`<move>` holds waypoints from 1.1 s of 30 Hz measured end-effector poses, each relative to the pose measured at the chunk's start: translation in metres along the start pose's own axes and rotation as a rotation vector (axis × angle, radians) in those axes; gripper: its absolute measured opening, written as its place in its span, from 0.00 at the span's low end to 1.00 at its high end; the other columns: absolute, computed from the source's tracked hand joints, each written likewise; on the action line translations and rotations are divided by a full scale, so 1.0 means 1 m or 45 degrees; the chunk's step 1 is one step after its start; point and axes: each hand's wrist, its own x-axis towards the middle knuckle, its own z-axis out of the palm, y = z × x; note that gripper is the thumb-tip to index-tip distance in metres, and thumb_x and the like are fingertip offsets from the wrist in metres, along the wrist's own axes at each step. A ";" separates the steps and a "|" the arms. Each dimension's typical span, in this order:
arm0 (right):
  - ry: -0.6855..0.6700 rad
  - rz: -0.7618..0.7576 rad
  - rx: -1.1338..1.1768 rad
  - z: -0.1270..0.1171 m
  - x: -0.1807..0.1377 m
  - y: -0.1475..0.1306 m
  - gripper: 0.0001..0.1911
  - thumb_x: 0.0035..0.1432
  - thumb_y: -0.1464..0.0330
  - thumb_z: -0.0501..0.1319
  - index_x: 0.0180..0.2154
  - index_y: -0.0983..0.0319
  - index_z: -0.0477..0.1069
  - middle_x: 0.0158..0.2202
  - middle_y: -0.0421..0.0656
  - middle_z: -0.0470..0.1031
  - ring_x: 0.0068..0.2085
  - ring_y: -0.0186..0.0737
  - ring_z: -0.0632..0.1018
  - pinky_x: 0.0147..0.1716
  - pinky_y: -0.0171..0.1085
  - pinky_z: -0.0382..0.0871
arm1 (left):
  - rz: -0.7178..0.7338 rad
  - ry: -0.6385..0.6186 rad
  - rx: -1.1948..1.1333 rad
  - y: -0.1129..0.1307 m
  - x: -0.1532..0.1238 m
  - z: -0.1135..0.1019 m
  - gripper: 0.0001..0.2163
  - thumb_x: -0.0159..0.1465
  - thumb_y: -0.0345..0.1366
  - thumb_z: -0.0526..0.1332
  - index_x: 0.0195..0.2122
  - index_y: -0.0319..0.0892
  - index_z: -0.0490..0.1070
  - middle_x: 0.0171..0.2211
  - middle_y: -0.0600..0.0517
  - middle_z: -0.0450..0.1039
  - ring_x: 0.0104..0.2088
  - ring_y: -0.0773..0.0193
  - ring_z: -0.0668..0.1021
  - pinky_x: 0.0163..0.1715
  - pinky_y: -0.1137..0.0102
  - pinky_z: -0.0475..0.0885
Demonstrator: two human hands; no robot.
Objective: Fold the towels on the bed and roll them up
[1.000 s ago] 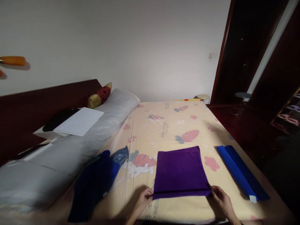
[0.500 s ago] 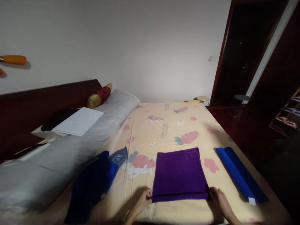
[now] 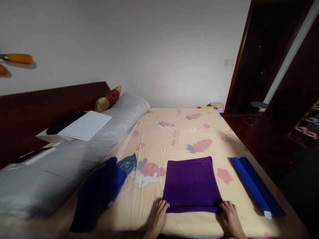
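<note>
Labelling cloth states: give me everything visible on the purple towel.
The purple towel is a deep violet cloth with a soft, terry-like look, folded into a near-square with at least two layers showing along its near edge. It lies flat on the carrot-print sheet, near the bed's front edge, between a crumpled dark blue cloth and a folded blue towel, touching neither. The left hand grips its near left corner; the right hand grips the near right corner. Surface smooth, no visible label.

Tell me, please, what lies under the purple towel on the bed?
The purple towel lies flat on the yellow printed bedsheet. The left hand and right hand hold its near corners. Whether anything else is beneath cannot be seen; the cloth covers it.
</note>
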 end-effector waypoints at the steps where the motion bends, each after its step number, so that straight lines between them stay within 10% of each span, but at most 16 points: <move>1: -0.019 0.005 0.012 -0.003 -0.001 0.001 0.10 0.56 0.70 0.55 0.39 0.54 0.72 0.42 0.41 0.76 0.44 0.44 0.72 0.45 0.42 0.63 | 0.002 0.004 -0.025 -0.001 -0.001 -0.003 0.22 0.50 0.16 0.47 0.36 0.47 0.71 0.38 0.53 0.73 0.44 0.60 0.75 0.46 0.65 0.69; 6: -0.124 0.103 0.084 -0.013 -0.001 0.006 0.11 0.54 0.60 0.59 0.40 0.52 0.74 0.51 0.43 0.74 0.49 0.48 0.72 0.46 0.46 0.64 | -0.040 -0.045 -0.029 0.001 -0.001 -0.013 0.20 0.49 0.17 0.49 0.32 0.47 0.70 0.35 0.54 0.73 0.43 0.60 0.75 0.47 0.63 0.67; 12: -0.281 0.182 0.337 -0.018 0.010 0.021 0.14 0.56 0.56 0.56 0.34 0.57 0.73 0.38 0.44 0.76 0.43 0.46 0.75 0.44 0.42 0.66 | -0.273 -0.150 0.054 0.008 0.014 -0.014 0.17 0.51 0.18 0.51 0.29 0.45 0.73 0.34 0.53 0.76 0.46 0.60 0.75 0.49 0.62 0.65; 19: -0.021 0.243 -0.097 0.004 0.017 0.000 0.17 0.56 0.68 0.53 0.45 0.59 0.73 0.47 0.48 0.75 0.47 0.50 0.73 0.47 0.48 0.63 | -0.407 -0.034 0.216 0.022 0.022 0.012 0.22 0.60 0.22 0.48 0.48 0.45 0.73 0.52 0.46 0.73 0.57 0.54 0.70 0.55 0.55 0.62; 26: -0.023 -0.077 0.033 0.036 0.023 -0.078 0.17 0.57 0.68 0.56 0.49 0.53 0.70 0.47 0.44 0.74 0.47 0.47 0.72 0.48 0.47 0.63 | -0.064 -0.002 -0.166 0.083 0.020 0.040 0.22 0.57 0.22 0.50 0.47 0.49 0.71 0.50 0.51 0.73 0.54 0.59 0.71 0.57 0.61 0.65; 33: -0.125 -0.029 0.116 0.027 0.021 -0.070 0.11 0.62 0.60 0.54 0.43 0.54 0.71 0.43 0.44 0.74 0.46 0.46 0.72 0.48 0.47 0.62 | 0.072 -0.087 -0.197 0.080 0.014 0.029 0.13 0.63 0.33 0.54 0.48 0.51 0.69 0.49 0.52 0.73 0.54 0.57 0.72 0.59 0.58 0.65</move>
